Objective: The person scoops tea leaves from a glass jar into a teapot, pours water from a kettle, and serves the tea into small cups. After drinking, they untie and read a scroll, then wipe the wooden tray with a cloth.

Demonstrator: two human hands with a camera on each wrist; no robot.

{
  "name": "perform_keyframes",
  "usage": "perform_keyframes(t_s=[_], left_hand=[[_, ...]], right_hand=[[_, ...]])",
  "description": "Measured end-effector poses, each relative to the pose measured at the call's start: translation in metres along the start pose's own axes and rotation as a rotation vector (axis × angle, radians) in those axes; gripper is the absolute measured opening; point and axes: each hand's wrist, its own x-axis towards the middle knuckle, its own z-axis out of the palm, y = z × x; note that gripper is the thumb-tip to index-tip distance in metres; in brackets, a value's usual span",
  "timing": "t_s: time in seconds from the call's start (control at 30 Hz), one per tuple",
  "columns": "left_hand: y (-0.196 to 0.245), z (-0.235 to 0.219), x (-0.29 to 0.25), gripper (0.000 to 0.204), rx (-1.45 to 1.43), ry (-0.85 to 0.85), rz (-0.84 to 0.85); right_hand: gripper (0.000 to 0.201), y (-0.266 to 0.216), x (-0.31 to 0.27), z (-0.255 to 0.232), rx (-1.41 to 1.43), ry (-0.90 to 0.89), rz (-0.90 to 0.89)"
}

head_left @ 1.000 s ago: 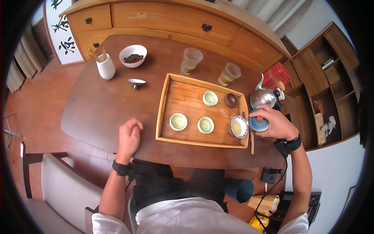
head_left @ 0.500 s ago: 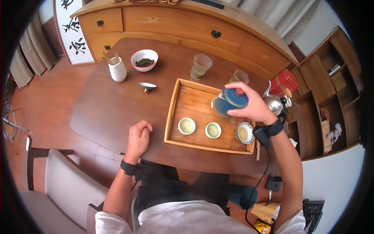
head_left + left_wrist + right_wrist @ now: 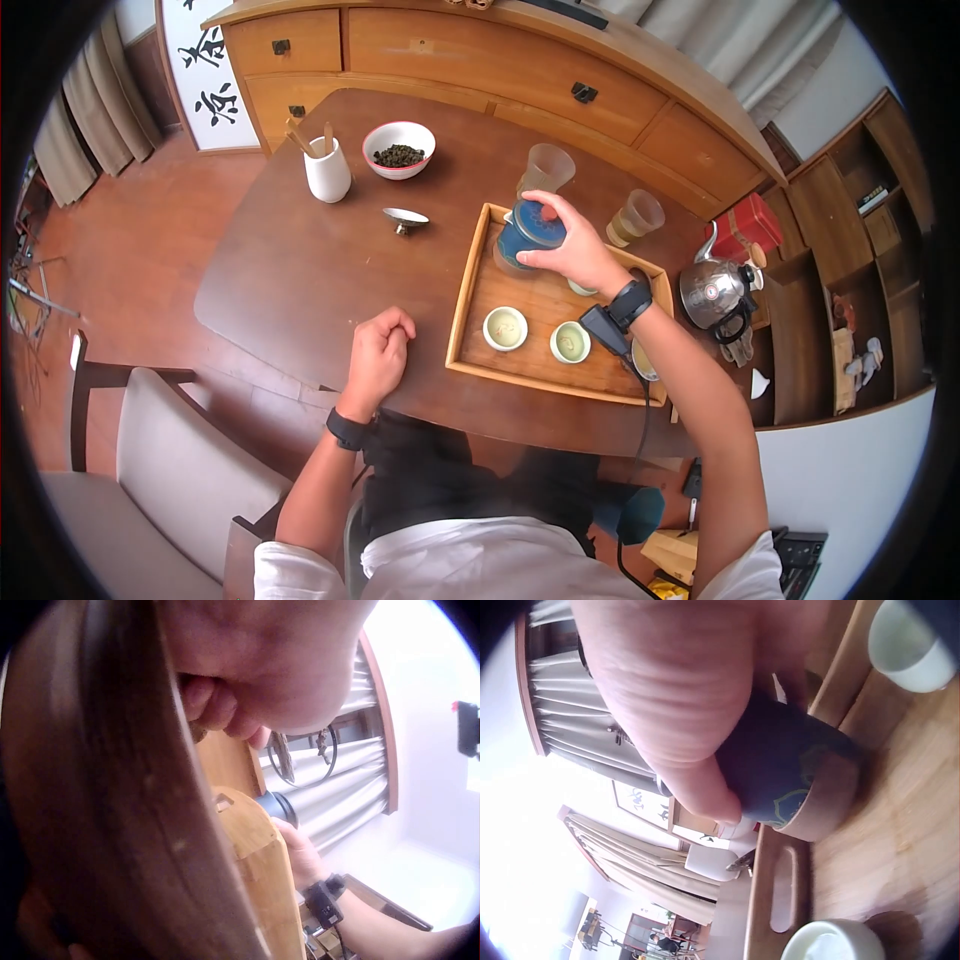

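My right hand [image 3: 570, 240] grips a blue lidded teapot [image 3: 522, 240] with a red knob at the tray's far left corner. In the right wrist view, its bare brown base [image 3: 826, 799] is right at the wooden tray's surface. Two pale green cups, one at the near left [image 3: 505, 328] and one at the middle front [image 3: 570, 342], hold pale liquid. A third cup [image 3: 581, 287] is mostly hidden beneath my right hand. Left of the wooden tray [image 3: 463, 330], my left hand [image 3: 380, 350] rests on the table, fingers loosely curled around nothing.
A patterned strainer bowl [image 3: 645, 360] is partly hidden by my right forearm. Behind the tray stand two clear tumblers, one left [image 3: 550, 168] and one right [image 3: 637, 216]. A steel kettle [image 3: 715, 290] is to the right. A bowl of tea leaves [image 3: 399, 150], a tool holder [image 3: 328, 172] and a small strainer [image 3: 405, 218] are at left.
My right hand has carried the teapot from beside the tray's right edge, across the tray, to its far left corner. My left hand has stayed on the table. The head view has shifted slightly.
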Motion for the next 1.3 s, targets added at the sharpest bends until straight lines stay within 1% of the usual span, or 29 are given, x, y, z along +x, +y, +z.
perform_keyframes(t_s=[0.07,0.17,0.27,0.37,0.47,0.57,0.67,0.77,0.87,0.9,1.0,1.07,1.1,1.2,1.3], left_hand=[[-0.002,0.001,0.001,0.015,-0.003,0.006,0.015],[0.0,0.0,0.001,0.015,0.007,0.0,0.016],[0.001,0.0,0.001,0.015,0.004,0.004,0.013],[0.002,0.0,0.001,0.016,0.016,0.003,0.016],[0.003,0.0,0.0,0.016,0.019,0.004,0.005],[0.002,0.0,0.001,0.016,0.013,-0.007,-0.017],[-0.001,0.001,0.0,0.016,0.028,0.001,0.006],[-0.006,0.002,0.001,0.016,0.02,0.007,0.033],[-0.005,0.001,0.0,0.016,-0.026,-0.016,-0.06],[-0.003,0.001,0.0,0.016,-0.004,-0.014,-0.049],[-0.01,0.002,0.0,0.017,0.012,0.004,0.002],[-0.01,0.002,-0.001,0.017,-0.009,0.007,-0.006],[-0.011,0.002,-0.001,0.017,-0.014,0.003,-0.012],[-0.014,0.003,-0.001,0.016,-0.028,-0.002,-0.019],[-0.014,0.002,-0.001,0.016,-0.01,0.001,-0.024]], right_hand=[[0.081,0.0,-0.002,0.002,-0.031,-0.004,-0.016],[0.087,-0.008,-0.005,-0.001,-0.075,-0.058,-0.03],[0.089,-0.013,-0.004,-0.006,-0.059,-0.044,-0.078],[0.084,-0.009,0.0,-0.01,-0.014,-0.077,-0.034],[0.077,-0.006,0.001,-0.01,0.005,-0.088,-0.033],[0.071,-0.005,-0.002,-0.006,-0.019,-0.027,-0.075],[0.071,-0.005,-0.003,-0.004,-0.05,-0.036,-0.069],[0.073,-0.013,-0.006,-0.01,0.021,-0.098,0.015],[0.076,-0.018,-0.01,-0.032,-0.048,-0.032,-0.049],[0.075,-0.02,-0.013,-0.044,-0.009,-0.021,-0.027],[0.064,-0.025,-0.032,-0.084,0.093,0.027,-0.037],[0.058,-0.026,-0.054,-0.11,0.116,0.076,-0.013],[0.055,-0.027,-0.067,-0.123,0.155,0.11,0.003],[0.052,-0.015,-0.108,-0.159,0.131,0.239,0.066],[0.051,0.017,-0.144,-0.18,0.182,0.342,0.234]])
